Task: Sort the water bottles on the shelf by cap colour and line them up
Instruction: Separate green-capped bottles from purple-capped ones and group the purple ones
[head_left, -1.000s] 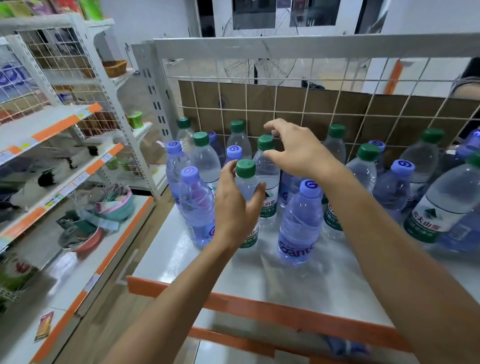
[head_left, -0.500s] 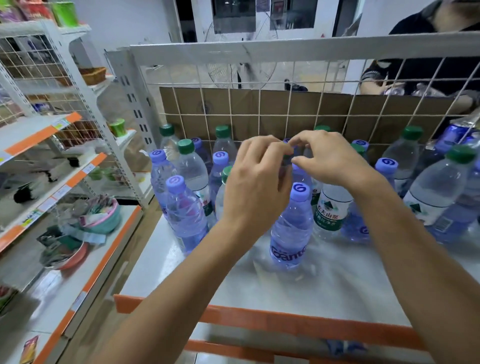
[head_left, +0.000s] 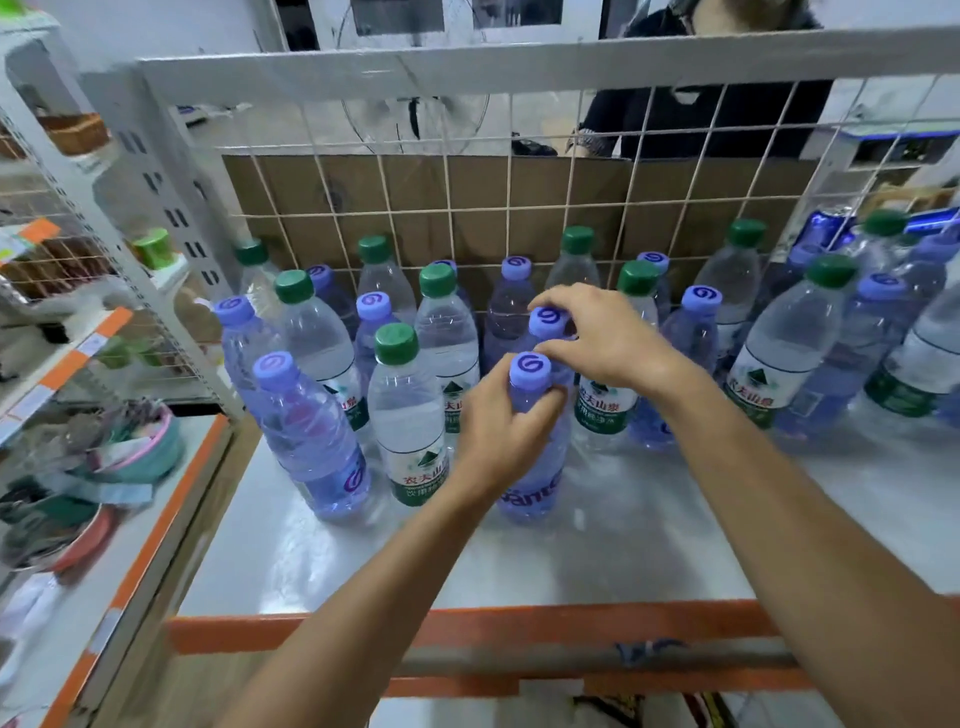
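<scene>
Several water bottles with green caps and purple caps stand mixed on the white shelf (head_left: 519, 561). My left hand (head_left: 498, 426) grips the neck of a purple-cap bottle (head_left: 530, 483) at the front of the group. My right hand (head_left: 602, 338) curls its fingers round the cap of a second purple-cap bottle (head_left: 548, 322) just behind the first. A green-cap bottle (head_left: 410, 415) stands right beside my left hand, and another purple-cap bottle (head_left: 311, 436) stands further left.
A wire grid back with cardboard (head_left: 467, 208) closes the shelf's rear. An orange front lip (head_left: 467, 629) edges the shelf. More shelving with a bowl of goods (head_left: 124, 457) stands at the left. A person in dark clothes (head_left: 701, 104) stands behind the grid.
My left hand has dropped from the raised position onto the front purple-cap bottle's neck. My right hand has moved onto the purple cap behind it. The camera view has shifted slightly left and closer.
</scene>
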